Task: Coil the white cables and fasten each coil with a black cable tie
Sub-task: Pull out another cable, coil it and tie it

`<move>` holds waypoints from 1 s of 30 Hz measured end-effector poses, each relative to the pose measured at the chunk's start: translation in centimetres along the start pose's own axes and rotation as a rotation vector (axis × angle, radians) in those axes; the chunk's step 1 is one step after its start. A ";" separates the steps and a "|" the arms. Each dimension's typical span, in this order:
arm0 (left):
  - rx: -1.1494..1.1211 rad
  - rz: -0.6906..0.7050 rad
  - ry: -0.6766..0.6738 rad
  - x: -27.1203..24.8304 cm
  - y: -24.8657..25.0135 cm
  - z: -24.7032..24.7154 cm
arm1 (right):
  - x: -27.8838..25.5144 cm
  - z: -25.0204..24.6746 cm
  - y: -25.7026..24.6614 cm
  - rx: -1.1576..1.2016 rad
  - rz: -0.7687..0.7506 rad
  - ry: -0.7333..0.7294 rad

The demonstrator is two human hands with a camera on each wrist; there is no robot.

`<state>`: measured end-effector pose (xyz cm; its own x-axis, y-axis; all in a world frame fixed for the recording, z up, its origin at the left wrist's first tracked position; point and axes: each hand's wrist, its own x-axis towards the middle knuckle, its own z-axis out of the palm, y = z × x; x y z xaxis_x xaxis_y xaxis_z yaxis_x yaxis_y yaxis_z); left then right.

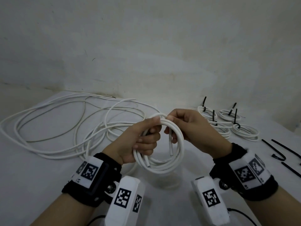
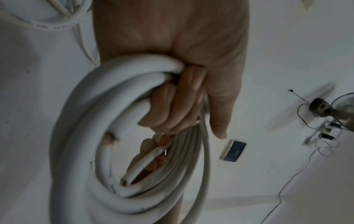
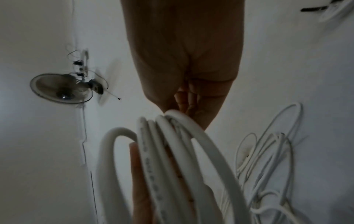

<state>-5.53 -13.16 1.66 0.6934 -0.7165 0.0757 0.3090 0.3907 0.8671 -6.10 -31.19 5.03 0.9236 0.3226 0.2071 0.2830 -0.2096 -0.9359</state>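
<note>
Loose white cables (image 1: 53,124) sprawled at nine o'clock on the tabletop (image 1: 32,173), white cable coil (image 1: 162,165) held at centre above it, gripped by left hand (image 1: 138,141) with curled fingers, pinched at top by right hand (image 1: 192,126), tied coils (image 1: 228,124) at two o'clock, black cable ties (image 1: 283,154) at three.
</note>
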 end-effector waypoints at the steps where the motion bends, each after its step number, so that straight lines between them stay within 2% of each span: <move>1: 0.036 0.008 0.034 0.0 0.0 0.1 | 0.0 0.0 0.1 0.030 0.021 -0.008; 5: 0.121 0.048 0.115 0.1 0.0 0.2 | 0.4 0.3 0.3 0.010 0.001 0.026; 10: 0.069 0.024 0.077 -0.2 0.3 -0.1 | 1.0 1.1 0.6 0.032 -0.017 0.048; 15: 0.206 0.010 0.254 0.2 0.1 0.5 | 0.8 1.6 0.9 0.224 0.089 0.062; 19: 0.276 0.054 0.316 0.3 0.1 0.6 | 0.5 1.5 0.4 0.340 0.185 0.031; 23: 0.285 0.070 0.337 0.4 0.2 0.7 | 0.1 0.9 -0.3 0.240 0.229 -0.011; 30: 0.319 0.159 0.380 0.5 -0.3 1.0 | 0.0 0.6 0.3 0.039 0.134 0.097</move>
<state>-5.95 -14.28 1.91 0.9213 -0.3791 0.0863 0.0077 0.2397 0.9708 -6.21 -30.76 4.60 0.9735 0.2034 0.1048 0.1477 -0.2084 -0.9668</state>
